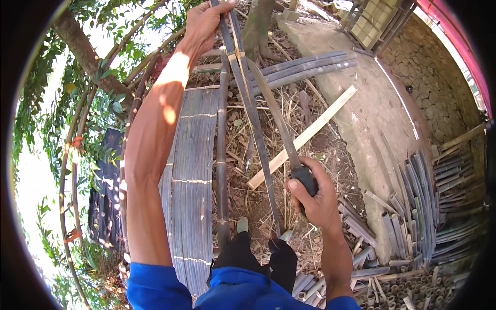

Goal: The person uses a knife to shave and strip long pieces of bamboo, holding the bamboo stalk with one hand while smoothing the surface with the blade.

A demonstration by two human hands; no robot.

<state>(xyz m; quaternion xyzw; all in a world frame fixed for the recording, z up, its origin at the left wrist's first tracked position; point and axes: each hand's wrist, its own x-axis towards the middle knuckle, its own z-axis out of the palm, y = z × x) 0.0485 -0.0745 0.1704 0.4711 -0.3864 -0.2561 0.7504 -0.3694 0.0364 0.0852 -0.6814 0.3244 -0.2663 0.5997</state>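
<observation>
My left hand, arm stretched far forward, is closed round the upper end of a dark bamboo pole. The pole slants down toward my feet, and its upper part is split into two strips with pale inner edges showing. In my right hand is a machete, gripped by its black handle. Its long, worn machete blade points away from me, to the right of the pole, with the tip close to the split; whether it touches is unclear. A pale split bamboo slat lies on the ground beneath the blade.
To the left is a panel of bound dark slats, beside an upright bamboo pole. Several dark bamboo poles lie ahead near a tree trunk. Cut bamboo pieces are heaped at right. Dry shavings litter the ground.
</observation>
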